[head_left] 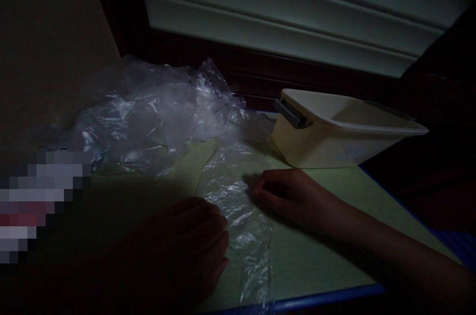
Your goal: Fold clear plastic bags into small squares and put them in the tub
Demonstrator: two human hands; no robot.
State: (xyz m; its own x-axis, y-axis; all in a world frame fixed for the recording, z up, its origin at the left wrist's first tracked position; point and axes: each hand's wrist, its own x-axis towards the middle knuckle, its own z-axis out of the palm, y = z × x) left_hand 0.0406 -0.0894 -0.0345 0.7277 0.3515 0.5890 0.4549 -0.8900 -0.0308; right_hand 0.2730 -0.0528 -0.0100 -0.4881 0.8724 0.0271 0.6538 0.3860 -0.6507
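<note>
A thin clear plastic bag [238, 216] lies flattened and creased across the pale green tabletop, running down over its front edge. My left hand [193, 240] rests at the bag's left side, back up, with the fingers curled under. What is beneath those fingers is hidden. On the other side, my right hand [286, 196] lies by the bag's right edge. Its thumb and forefinger curl together in a pinch, and whether they grip the film cannot be seen in the dim light. Behind both hands spreads a loose heap of clear plastic bags [159, 111].
A cream plastic bin [316, 141] with a grey handle stands at the back right, near the edge of the table [316, 255]. A dark-framed panel with pale slats [278, 17] rises behind. Blue edging runs along the table. A pixelated patch covers the far left.
</note>
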